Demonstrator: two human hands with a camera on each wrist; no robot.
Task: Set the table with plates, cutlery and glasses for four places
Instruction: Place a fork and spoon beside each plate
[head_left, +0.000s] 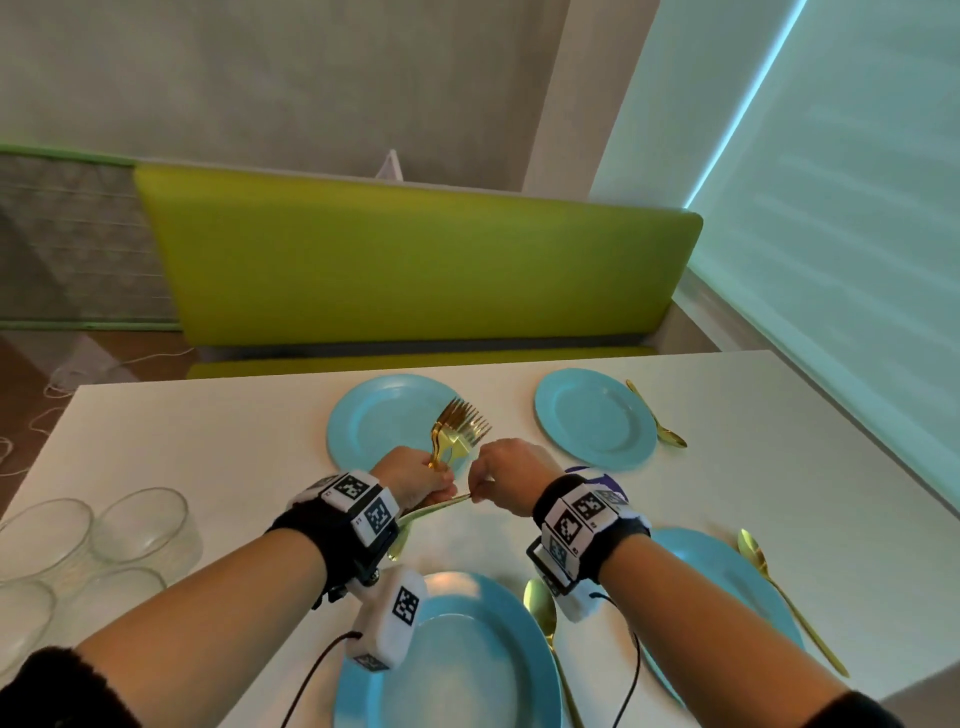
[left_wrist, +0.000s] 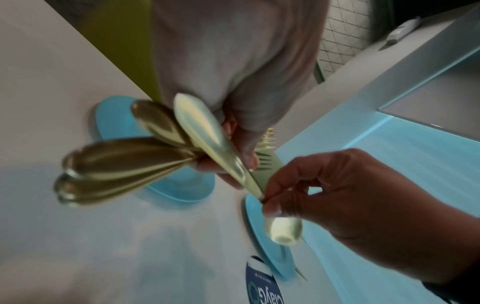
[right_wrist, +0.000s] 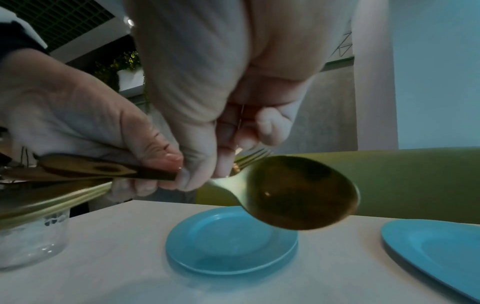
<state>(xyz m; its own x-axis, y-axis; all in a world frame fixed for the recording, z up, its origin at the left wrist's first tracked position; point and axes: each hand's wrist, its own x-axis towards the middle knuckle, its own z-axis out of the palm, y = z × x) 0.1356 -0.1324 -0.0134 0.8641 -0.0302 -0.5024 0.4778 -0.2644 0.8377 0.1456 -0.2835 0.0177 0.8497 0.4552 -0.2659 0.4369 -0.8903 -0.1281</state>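
My left hand (head_left: 439, 480) grips a bunch of gold forks (head_left: 462, 422), tines up over the far left blue plate (head_left: 363, 431). Their handles fan out in the left wrist view (left_wrist: 116, 164). My right hand (head_left: 480, 492) pinches the neck of a gold spoon (right_wrist: 298, 191) whose handle (head_left: 441, 506) still lies in the left hand's bundle. The spoon's bowl hangs below my right fingers (left_wrist: 284, 232). Three more blue plates lie at the far right (head_left: 595, 418), near left (head_left: 457, 670) and near right (head_left: 727, 577). Each of these has a gold spoon on its right.
Several clear glasses (head_left: 140, 525) stand grouped at the table's left edge. A blue label (head_left: 597, 475) lies on the white table (head_left: 208, 441) between the right-hand plates. A green bench (head_left: 415, 260) runs behind the far edge. A wall closes off the right side.
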